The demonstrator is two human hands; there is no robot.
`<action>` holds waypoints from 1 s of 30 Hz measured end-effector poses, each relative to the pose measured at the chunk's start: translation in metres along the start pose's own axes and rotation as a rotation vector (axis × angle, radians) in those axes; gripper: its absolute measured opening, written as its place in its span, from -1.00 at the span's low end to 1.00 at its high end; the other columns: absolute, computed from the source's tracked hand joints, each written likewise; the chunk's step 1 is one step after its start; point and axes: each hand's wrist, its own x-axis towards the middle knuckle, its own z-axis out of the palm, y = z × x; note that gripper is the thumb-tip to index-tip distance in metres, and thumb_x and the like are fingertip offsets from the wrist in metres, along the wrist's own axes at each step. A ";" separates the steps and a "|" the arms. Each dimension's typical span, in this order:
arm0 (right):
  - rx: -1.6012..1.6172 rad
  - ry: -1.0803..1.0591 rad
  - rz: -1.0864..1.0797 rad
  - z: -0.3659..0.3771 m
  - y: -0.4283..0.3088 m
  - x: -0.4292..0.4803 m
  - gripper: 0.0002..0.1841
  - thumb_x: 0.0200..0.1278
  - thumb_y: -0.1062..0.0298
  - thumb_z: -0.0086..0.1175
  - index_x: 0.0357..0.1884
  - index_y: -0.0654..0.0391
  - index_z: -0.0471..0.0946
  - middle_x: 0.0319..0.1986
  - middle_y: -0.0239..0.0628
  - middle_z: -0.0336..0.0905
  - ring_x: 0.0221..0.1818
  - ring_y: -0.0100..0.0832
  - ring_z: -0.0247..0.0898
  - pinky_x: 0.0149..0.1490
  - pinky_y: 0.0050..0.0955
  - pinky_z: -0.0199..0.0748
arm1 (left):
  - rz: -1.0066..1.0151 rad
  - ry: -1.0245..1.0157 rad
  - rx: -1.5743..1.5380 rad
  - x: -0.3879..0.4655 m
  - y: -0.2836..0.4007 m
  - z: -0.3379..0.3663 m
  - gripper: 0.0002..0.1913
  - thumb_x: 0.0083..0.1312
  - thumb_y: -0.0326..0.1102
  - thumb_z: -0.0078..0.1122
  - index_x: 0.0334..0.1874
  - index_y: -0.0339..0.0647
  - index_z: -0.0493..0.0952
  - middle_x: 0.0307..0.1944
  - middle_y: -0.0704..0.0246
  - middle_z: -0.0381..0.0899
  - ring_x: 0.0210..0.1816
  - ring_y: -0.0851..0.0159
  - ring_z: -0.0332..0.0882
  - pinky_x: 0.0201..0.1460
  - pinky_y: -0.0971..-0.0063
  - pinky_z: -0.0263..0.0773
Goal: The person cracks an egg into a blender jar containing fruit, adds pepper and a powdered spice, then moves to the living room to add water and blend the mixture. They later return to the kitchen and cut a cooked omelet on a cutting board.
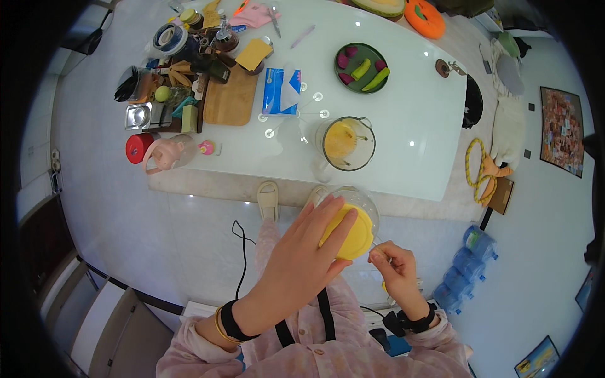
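Observation:
My left hand [307,241] lies over a round yellow lid [361,234], fingers spread across its top. Beneath the lid is a clear, round container [371,208], held in front of my body by the table's near edge. At its lower right, my right hand [394,264] has thumb and fingers closed on a thin, pale piece [375,244]; whether this is a cord or a handle cannot be told. Just beyond, on the white table [401,165], stands a clear jug [371,153] with yellow contents [339,139].
A dark green plate [352,64] holds peppers and purple pieces. Left of it are a blue tissue pack [279,101] and a wooden cutting board [230,97]. A pink-lidded bottle [165,153] stands near the left edge. A black cable [245,260] lies on the floor; several water bottles [463,269] stand right.

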 end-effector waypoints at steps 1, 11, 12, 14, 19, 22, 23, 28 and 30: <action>0.003 -0.005 0.002 0.007 -0.001 0.002 -0.87 0.34 0.45 0.19 -0.38 0.26 0.60 -0.59 -0.43 0.45 -0.43 -0.57 0.23 -0.27 -0.53 0.22 | 0.008 0.003 0.033 -0.005 -0.004 -0.002 -0.23 0.08 -0.28 0.48 0.38 -0.18 0.36 0.37 0.11 0.29 0.33 -0.04 0.36 0.34 0.18 0.37; -0.119 -0.115 -0.080 0.086 -0.022 0.027 -0.87 0.34 0.43 0.19 -0.37 0.25 0.61 -0.59 -0.40 0.45 -0.43 -0.55 0.20 -0.26 -0.53 0.21 | -0.133 0.116 0.007 -0.053 -0.059 -0.040 -0.27 0.11 -0.32 0.44 0.37 -0.22 0.36 0.41 0.10 0.26 0.36 -0.06 0.33 0.40 0.10 0.29; -0.130 -0.128 -0.102 0.094 -0.023 0.029 -0.87 0.34 0.43 0.19 -0.37 0.25 0.61 -0.58 -0.39 0.46 -0.43 -0.55 0.21 -0.26 -0.54 0.20 | -0.118 0.126 0.002 -0.055 -0.065 -0.043 -0.28 0.13 -0.32 0.41 0.38 -0.23 0.34 0.42 0.07 0.23 0.37 -0.08 0.30 0.42 0.05 0.25; -0.051 -0.148 -0.062 0.110 -0.024 0.039 -0.86 0.37 0.40 0.17 -0.35 0.25 0.60 -0.56 -0.43 0.47 -0.42 -0.58 0.20 -0.27 -0.53 0.19 | -0.101 0.140 0.031 -0.057 -0.080 -0.049 -0.27 0.15 -0.32 0.40 0.40 -0.22 0.32 0.44 0.05 0.19 0.40 -0.11 0.26 0.46 0.03 0.18; 0.142 -0.166 -0.007 0.162 -0.016 0.085 -0.78 0.46 0.31 0.06 -0.33 0.23 0.57 -0.51 -0.55 0.37 -0.44 -0.67 0.15 -0.28 -0.63 0.12 | -0.296 0.304 0.119 -0.078 -0.121 -0.047 -0.14 0.17 -0.37 0.40 0.50 -0.27 0.13 0.50 -0.03 0.09 0.48 -0.15 0.10 0.52 0.11 0.03; 0.228 -0.162 -0.024 0.195 -0.007 0.129 -0.76 0.46 0.28 0.06 -0.35 0.22 0.56 -0.54 -0.55 0.34 -0.46 -0.67 0.12 -0.32 -0.62 0.07 | -0.426 0.447 -0.177 -0.123 -0.156 -0.029 -0.14 0.24 -0.33 0.34 0.51 -0.37 0.05 0.48 -0.09 0.09 0.49 -0.18 0.07 0.52 0.05 0.02; 0.234 -0.149 -0.047 0.208 -0.003 0.145 -0.76 0.45 0.28 0.06 -0.36 0.22 0.55 -0.54 -0.55 0.34 -0.46 -0.67 0.12 -0.32 -0.62 0.05 | -0.494 0.449 -0.175 -0.145 -0.167 -0.019 -0.16 0.26 -0.33 0.32 0.50 -0.39 0.05 0.48 -0.11 0.09 0.48 -0.19 0.08 0.52 0.07 0.02; 0.324 -0.114 -0.185 0.262 0.003 0.238 -0.74 0.45 0.27 0.09 -0.39 0.22 0.56 -0.59 -0.56 0.32 -0.49 -0.67 0.11 -0.35 -0.62 0.04 | -0.751 0.414 -0.186 -0.280 -0.204 0.043 -0.21 0.30 -0.42 0.25 0.50 -0.42 0.03 0.48 -0.10 0.07 0.50 -0.17 0.04 0.52 0.10 0.02; 0.337 -0.115 -0.236 0.281 0.003 0.277 -0.73 0.43 0.27 0.09 -0.42 0.21 0.56 -0.61 -0.55 0.31 -0.51 -0.66 0.10 -0.36 -0.61 0.03 | -0.847 0.417 -0.209 -0.340 -0.212 0.072 -0.20 0.28 -0.43 0.25 0.50 -0.43 0.03 0.47 -0.09 0.09 0.48 -0.17 0.05 0.52 0.10 0.02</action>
